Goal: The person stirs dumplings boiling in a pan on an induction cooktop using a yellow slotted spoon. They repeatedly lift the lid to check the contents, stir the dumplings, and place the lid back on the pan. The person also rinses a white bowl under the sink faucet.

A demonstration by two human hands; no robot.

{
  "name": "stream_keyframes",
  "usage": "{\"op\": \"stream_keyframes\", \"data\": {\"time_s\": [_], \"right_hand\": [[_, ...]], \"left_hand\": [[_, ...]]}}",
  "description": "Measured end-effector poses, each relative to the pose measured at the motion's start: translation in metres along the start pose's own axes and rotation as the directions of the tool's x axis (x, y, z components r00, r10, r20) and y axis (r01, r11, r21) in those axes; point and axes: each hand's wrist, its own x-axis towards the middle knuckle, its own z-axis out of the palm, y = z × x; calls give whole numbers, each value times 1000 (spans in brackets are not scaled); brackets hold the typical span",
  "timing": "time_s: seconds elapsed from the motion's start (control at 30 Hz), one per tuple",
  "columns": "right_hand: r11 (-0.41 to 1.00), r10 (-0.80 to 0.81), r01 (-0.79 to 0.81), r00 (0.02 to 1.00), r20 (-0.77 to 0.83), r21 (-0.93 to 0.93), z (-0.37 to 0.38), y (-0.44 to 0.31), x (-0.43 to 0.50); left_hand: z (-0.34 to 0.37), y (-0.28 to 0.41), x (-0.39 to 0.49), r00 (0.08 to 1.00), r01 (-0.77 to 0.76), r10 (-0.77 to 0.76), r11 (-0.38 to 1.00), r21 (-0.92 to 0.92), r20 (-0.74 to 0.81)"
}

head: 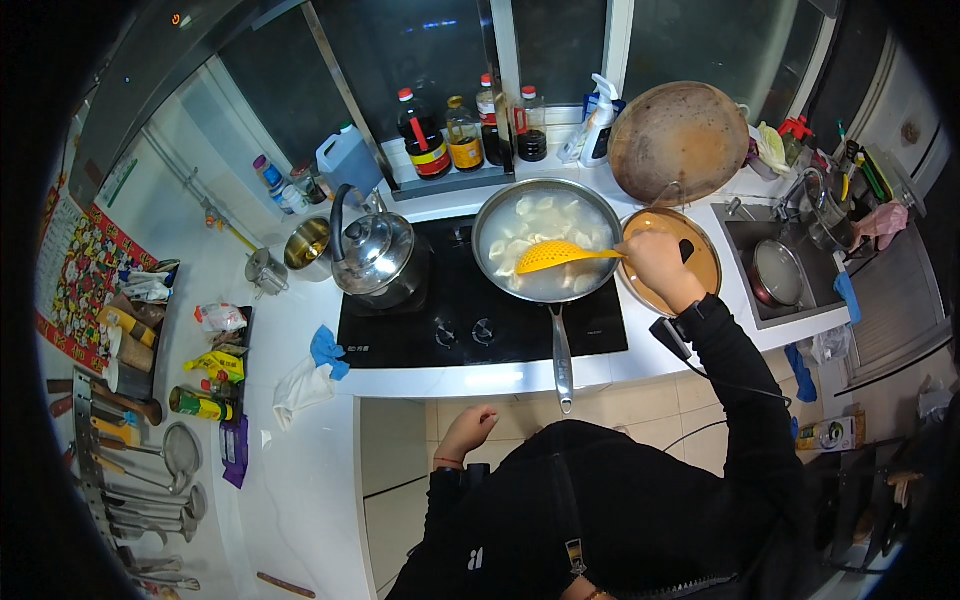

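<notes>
My right hand (654, 259) grips the handle of a yellow slotted skimmer (551, 256). The skimmer's perforated bowl is over the right burner, at the surface of cloudy water in a frying pan (480, 262). Several pale dumplings (540, 217) lie in that water. Toward me points the pan's metal handle (561, 360), with no hand on it. My left hand (468, 433) hangs in front of the counter edge, its fingers curled and nothing visible in them. Partly beneath my right hand is a round amber glass lid (703, 262) with a dark knob.
A steel kettle (375, 251) stands on the left of the black cooktop (465, 315). Sauce bottles (422, 135) line the windowsill. A round wooden board (679, 142) leans behind the lid. The sink (814, 304) is at right, and a blue cloth (328, 352) lies left of the cooktop.
</notes>
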Motion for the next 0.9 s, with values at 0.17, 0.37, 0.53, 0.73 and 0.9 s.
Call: {"op": "stream_keyframes", "data": {"time_s": [0.17, 0.37, 0.53, 0.73, 0.9], "right_hand": [[999, 30, -28, 999, -43, 41, 20, -4, 1], [989, 121, -116, 991, -52, 90, 36, -8, 2], [964, 225, -216, 974, -38, 155, 23, -7, -8], [888, 368, -310, 922, -122, 339, 0, -9, -40], [845, 429, -313, 882, -198, 434, -7, -19, -64]], "left_hand": [[0, -2, 2, 1000, -20, 20, 1000, -13, 7], [1, -5, 0, 1000, -24, 24, 999, -25, -5], [-2, 0, -1, 1000, -5, 5, 1000, 5, 5], [2, 1, 4, 999, -25, 24, 998, -49, -26], [-4, 26, 20, 983, -178, 170, 972, -152, -66]]}}
